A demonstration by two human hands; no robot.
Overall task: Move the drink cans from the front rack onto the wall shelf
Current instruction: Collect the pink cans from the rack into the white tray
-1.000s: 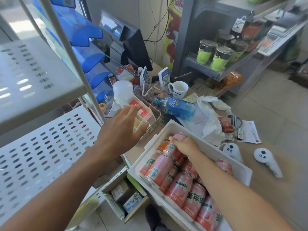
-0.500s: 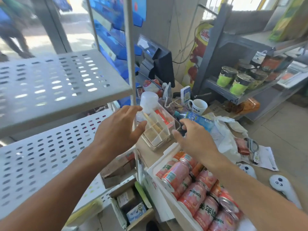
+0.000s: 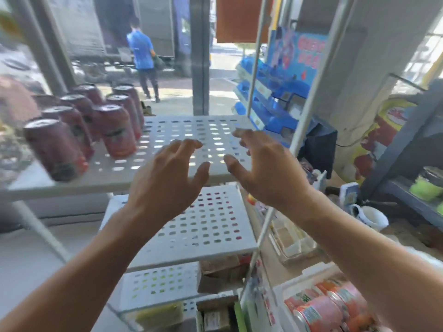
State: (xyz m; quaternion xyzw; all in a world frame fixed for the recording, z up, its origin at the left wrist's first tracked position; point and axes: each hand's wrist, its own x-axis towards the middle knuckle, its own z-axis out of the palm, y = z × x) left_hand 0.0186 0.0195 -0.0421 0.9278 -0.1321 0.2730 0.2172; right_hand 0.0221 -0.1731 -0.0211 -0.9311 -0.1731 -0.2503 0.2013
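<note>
**A:** Both of your hands are empty. Your left hand point(image 3: 165, 180) and right hand point(image 3: 266, 168) float at centre frame over the perforated shelf point(image 3: 191, 130), fingers point(image 3: 189, 144) spread and loosely bent, gripping nothing.

**B:** Where are the cans, then?

**A:** Two groups. Dark red cans point(image 3: 115, 130) stand upright in rows at the upper left of the frame, on that same shelf. The pink ones, the Mirinda cans point(image 3: 321, 310), lie on their sides in a white bin point(image 3: 287, 287) at the lower right, low beside your right forearm.

**B:** So what do I reach for?

**A:** You judge that from the task; the cans in the bin look like the ones left to move. Drop your right hand to the bin, wrap a can round its middle rather than pinching the rim, and turn it upright on the way up.

**B:** And where does it land?

**A:** The bare stretch of shelf just right of the standing rows. Set it flat on its base; the holes look small enough not to catch it. Keep clear of the white upright post point(image 3: 309, 97) at the right, and don't knock the front can point(image 3: 55, 149), which stands close to the shelf's near edge.
</note>
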